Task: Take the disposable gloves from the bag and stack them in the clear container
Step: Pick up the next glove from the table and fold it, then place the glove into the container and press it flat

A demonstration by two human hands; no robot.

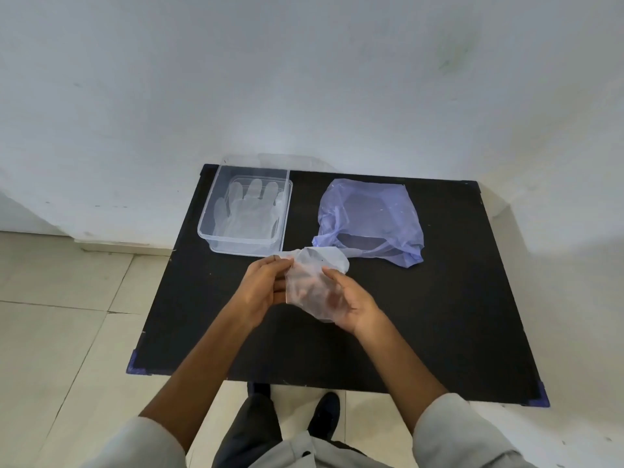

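Observation:
A crumpled, translucent disposable glove (314, 282) hangs above the middle of the black table (439, 315), held between both hands. My left hand (265, 285) pinches its left edge; my right hand (351, 304) cups it from underneath on the right. The clear container (216, 236) stands at the table's back left, with flat gloves (248, 211) lying in it, fingers pointing away from me. The purple plastic bag (371, 217) lies slack at the back right, its mouth facing me, just behind the held glove.
The table stands against a white wall (304, 79), with pale floor tiles (60, 315) to the left. The table's near corners carry purple caps (135, 364). My legs and a black shoe (326, 413) show below the front edge.

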